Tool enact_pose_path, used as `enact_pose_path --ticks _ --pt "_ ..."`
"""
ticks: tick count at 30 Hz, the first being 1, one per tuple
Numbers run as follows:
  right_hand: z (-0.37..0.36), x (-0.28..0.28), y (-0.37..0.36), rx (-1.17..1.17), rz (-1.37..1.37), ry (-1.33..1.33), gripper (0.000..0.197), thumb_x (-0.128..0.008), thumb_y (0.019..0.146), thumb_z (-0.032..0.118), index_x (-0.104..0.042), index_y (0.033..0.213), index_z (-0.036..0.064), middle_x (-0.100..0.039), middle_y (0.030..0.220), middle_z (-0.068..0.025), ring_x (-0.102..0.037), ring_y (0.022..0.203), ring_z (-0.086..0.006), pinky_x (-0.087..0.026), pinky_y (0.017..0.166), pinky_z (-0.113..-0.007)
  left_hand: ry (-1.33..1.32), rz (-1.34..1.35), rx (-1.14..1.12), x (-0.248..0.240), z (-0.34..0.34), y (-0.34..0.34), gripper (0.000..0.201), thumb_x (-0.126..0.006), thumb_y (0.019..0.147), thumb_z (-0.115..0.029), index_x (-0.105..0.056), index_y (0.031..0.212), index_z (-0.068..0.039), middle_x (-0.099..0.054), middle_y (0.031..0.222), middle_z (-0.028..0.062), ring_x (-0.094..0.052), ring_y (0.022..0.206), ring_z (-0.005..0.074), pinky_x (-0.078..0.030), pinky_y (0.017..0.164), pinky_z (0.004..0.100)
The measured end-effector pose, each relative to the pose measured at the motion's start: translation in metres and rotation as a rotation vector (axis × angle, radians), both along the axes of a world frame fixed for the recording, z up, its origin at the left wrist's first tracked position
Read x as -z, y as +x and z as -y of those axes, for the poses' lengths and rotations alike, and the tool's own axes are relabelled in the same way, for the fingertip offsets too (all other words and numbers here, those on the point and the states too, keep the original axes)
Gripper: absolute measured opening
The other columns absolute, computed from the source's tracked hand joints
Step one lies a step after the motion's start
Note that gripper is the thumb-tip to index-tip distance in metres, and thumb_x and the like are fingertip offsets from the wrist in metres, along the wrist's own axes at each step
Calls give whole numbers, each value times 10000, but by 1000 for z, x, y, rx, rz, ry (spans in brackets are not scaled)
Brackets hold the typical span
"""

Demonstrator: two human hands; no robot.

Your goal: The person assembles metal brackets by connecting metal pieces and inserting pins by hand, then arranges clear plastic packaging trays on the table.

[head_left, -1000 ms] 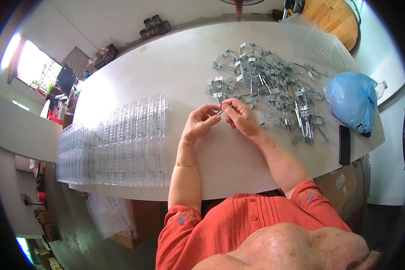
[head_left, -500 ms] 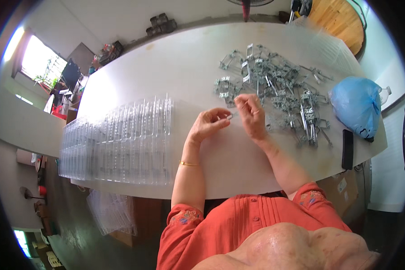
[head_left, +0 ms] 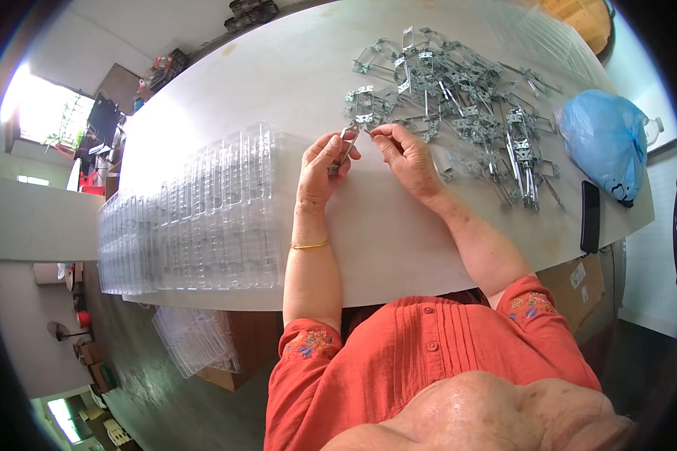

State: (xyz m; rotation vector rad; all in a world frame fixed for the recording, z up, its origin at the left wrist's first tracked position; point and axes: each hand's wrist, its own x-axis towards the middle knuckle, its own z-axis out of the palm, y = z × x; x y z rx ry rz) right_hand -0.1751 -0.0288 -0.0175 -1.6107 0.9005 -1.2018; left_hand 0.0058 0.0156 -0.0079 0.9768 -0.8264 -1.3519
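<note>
In front of me, over the table, my left hand (head_left: 317, 171) is closed around a small grey metal bracket assembly (head_left: 346, 146), upright between thumb and fingers. Close on its right, my right hand (head_left: 410, 159) has thumb and forefinger pinched together at the bracket's upper end. A thin dark bit shows at those right fingertips, too small to name. Just beyond both hands spreads a tangled pile of similar metal bracket assemblies (head_left: 466, 94) with rods and plates. One bracket of the pile stands right behind my fingertips, so the edges of the held part are hard to separate.
Stacked clear plastic trays (head_left: 195, 218) stand on the table's left. More clear trays (head_left: 199, 338) are below its edge, by a cardboard box. To the right lie a tied blue plastic bag (head_left: 605, 143) and a black phone (head_left: 590, 216). Further clear plastic sheets (head_left: 545, 41) lie far right.
My right hand has turned and lowered from a raised pinch, its fingertips now pointing left. More of the metal bracket shows in my left hand. The whole view has shifted, with the table higher in it.
</note>
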Motion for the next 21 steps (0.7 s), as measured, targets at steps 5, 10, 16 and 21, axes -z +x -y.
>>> enact_pose_path --ticks 5,10,16,21 --pt "-3 -6 -1 -9 -10 43 124 -629 972 162 -654 1026 53 -549 665 19 -456 606 -52 -407 546 -248 29 71 10 -1 -2 -1 368 -639 942 -341 -678 1131 -28 -663 813 52 -455 580 45 -302 503 184" --pt "-1 -1 0 0 1 46 137 -623 976 172 -653 1018 45 -554 656 13 -459 591 -56 -410 540 -248 13 83 19 -2 -2 0 360 -645 938 -337 -680 1131 -35 -659 806 43 -456 576 42 -301 502 183" --pt "-2 -5 -3 -20 0 82 143 -612 982 176 -635 1050 53 -572 668 14 -483 586 -54 -416 531 -246 28 112 22 -8 -2 -3 331 -658 931 -299 -681 1125 -30 -653 803 27 -440 564 40 -299 497 186" --pt "-3 -17 -7 -203 127 385 183 -574 1006 207 -601 1106 55 -567 692 15 -491 569 -51 -413 494 -223 23 242 65 -10 -4 2 310 -640 926 -241 -669 1125 -6 -654 830 27 -443 568 26 -299 498 173"
